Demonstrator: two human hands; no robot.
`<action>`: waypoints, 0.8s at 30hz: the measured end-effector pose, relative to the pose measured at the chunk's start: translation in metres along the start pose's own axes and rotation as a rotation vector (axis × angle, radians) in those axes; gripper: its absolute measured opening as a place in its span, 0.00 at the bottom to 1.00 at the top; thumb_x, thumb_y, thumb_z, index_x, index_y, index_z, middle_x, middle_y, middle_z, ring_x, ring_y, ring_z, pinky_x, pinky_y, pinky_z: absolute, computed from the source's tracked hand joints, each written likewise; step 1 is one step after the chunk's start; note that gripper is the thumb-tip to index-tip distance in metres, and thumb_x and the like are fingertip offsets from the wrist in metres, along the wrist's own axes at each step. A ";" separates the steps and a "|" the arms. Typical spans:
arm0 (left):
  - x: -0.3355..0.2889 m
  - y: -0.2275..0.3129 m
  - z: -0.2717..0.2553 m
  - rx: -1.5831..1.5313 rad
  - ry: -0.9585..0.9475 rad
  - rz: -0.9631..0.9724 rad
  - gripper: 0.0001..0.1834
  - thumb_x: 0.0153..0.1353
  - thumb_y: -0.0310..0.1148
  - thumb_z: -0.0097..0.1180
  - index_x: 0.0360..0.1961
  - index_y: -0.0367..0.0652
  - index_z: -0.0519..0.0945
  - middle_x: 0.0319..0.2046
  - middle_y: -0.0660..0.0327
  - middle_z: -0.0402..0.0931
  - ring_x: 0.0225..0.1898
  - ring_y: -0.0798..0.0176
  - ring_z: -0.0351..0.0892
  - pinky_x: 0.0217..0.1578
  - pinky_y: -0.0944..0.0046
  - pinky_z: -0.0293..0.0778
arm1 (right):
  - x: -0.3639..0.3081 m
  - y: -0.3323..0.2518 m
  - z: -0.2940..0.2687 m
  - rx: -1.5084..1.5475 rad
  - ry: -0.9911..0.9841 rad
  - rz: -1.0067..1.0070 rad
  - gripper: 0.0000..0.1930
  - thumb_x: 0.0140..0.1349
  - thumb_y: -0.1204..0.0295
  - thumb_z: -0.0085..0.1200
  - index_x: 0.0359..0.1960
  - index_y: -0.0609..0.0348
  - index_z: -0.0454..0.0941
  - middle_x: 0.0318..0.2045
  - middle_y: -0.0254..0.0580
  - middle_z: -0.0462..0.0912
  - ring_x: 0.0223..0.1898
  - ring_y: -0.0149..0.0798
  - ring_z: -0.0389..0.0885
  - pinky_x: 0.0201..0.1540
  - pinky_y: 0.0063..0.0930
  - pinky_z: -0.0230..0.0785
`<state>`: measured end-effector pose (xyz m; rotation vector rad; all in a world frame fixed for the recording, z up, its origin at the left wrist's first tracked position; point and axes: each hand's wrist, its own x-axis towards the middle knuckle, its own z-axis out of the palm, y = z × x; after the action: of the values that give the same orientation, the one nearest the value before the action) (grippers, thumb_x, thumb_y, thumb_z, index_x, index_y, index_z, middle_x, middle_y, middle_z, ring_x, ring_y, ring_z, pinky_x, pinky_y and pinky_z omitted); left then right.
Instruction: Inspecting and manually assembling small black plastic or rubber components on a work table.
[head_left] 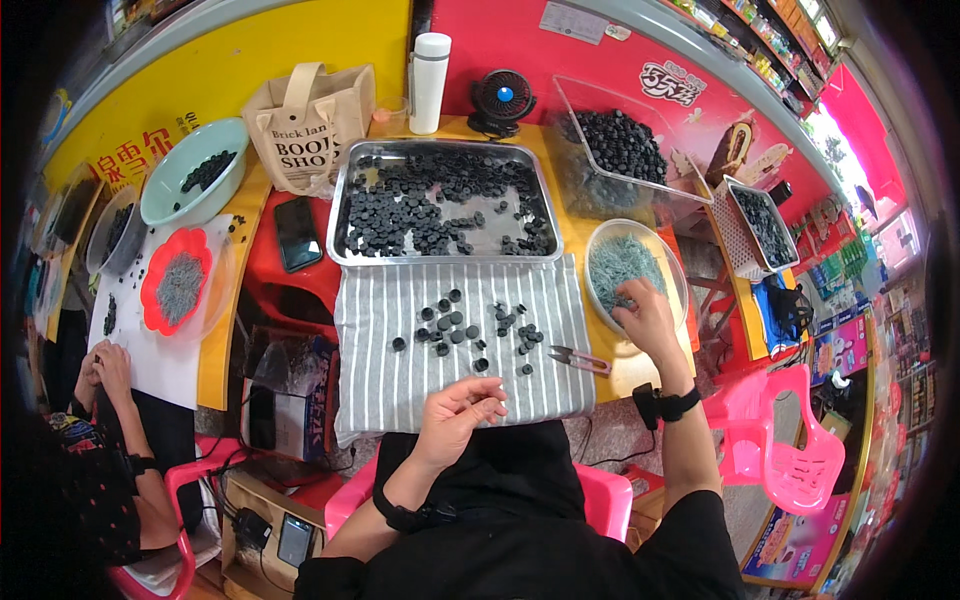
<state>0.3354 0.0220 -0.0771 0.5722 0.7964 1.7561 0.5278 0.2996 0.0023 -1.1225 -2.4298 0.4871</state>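
Note:
My right hand [645, 318] reaches over the round clear tub [682, 290], its fingertips pinched together at the heap of thin grey-green pieces [625, 258] inside. Whatever is between those fingertips is too small to tell. Over the near edge of the grey-and-white striped cloth [380, 365], my left hand [460, 415] hovers with loosely bent fingers, apart from the thumb, and no object shows in it. Several small round black parts [457, 336] lie loose on the cloth in two groups. Thread snips [580, 360] rest right of them.
Behind the cloth stands a metal tray [340, 215] of black parts. A clear bin [690, 180] of more is at back right. A bottle [430, 85], a fan [502, 100] and a tote bag [310, 120] line the wall. Left, another person's hands [108, 370] are near a red dish [202, 240].

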 end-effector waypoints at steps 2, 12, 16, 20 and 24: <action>0.000 0.003 0.002 0.000 -0.012 -0.014 0.14 0.64 0.22 0.55 0.51 0.36 0.78 0.41 0.57 0.80 0.39 0.65 0.81 0.38 0.69 0.76 | -0.005 -0.012 -0.011 -0.154 -0.046 -0.107 0.10 0.44 0.80 0.57 0.31 0.61 0.77 0.30 0.49 0.77 0.34 0.56 0.78 0.36 0.46 0.69; 0.001 0.001 0.001 -0.008 -0.023 -0.017 0.14 0.64 0.23 0.56 0.51 0.36 0.78 0.40 0.58 0.80 0.39 0.65 0.82 0.38 0.69 0.76 | 0.004 0.029 -0.001 0.077 -0.046 -0.074 0.08 0.45 0.84 0.56 0.29 0.63 0.78 0.25 0.45 0.78 0.28 0.45 0.80 0.32 0.33 0.71; 0.000 0.000 0.000 -0.018 -0.026 -0.017 0.15 0.64 0.22 0.55 0.52 0.35 0.78 0.41 0.56 0.80 0.40 0.65 0.82 0.37 0.70 0.75 | 0.003 0.035 0.000 0.249 0.003 0.025 0.04 0.49 0.85 0.56 0.27 0.65 0.78 0.21 0.39 0.78 0.25 0.30 0.77 0.29 0.24 0.68; 0.000 0.001 0.000 -0.016 -0.012 -0.011 0.14 0.64 0.22 0.55 0.51 0.36 0.78 0.40 0.58 0.80 0.39 0.66 0.81 0.38 0.69 0.76 | 0.007 0.028 -0.007 0.477 0.054 0.106 0.03 0.52 0.85 0.56 0.27 0.66 0.78 0.21 0.32 0.78 0.24 0.23 0.75 0.28 0.19 0.67; 0.000 0.001 0.000 -0.013 -0.016 -0.015 0.14 0.64 0.22 0.55 0.51 0.36 0.78 0.41 0.58 0.80 0.39 0.66 0.81 0.38 0.69 0.76 | 0.006 0.006 -0.014 0.554 0.103 0.123 0.03 0.55 0.84 0.57 0.29 0.65 0.78 0.23 0.29 0.78 0.24 0.21 0.74 0.28 0.17 0.66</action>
<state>0.3347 0.0221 -0.0758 0.5698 0.7760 1.7394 0.5351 0.3102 0.0126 -1.0169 -1.9598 1.0349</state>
